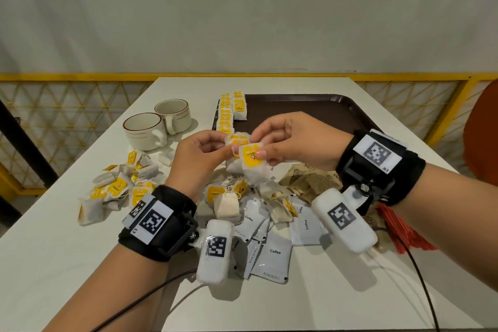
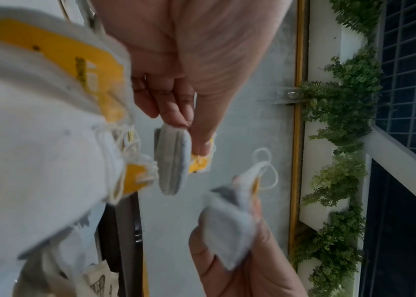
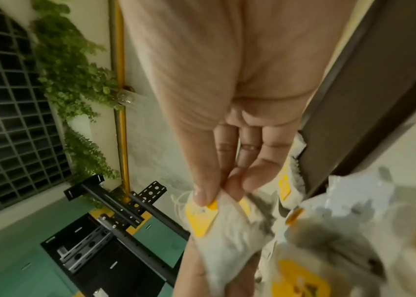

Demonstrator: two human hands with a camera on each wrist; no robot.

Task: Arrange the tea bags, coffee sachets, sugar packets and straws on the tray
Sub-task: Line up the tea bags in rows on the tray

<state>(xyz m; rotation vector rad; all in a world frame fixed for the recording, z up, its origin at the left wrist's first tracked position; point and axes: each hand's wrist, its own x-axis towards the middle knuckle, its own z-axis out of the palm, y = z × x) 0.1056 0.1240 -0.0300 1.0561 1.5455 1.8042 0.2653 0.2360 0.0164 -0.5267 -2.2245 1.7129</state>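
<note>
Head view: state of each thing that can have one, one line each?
left hand: pinching a tea bag
right hand: pinching another tea bag by its yellow tag
tray: tea bags lined along its left edge, rest bare
two cups: upright, empty
loose tea bags: piled on the table, unsorted
coffee sachets: heaped off the tray
red straws: off the tray, on the table

The head camera looks forward and down over the bench (image 1: 80,264), while both wrist cameras sit close behind the fingers (blurred), sharing the held tea bags (image 1: 252,155).
</note>
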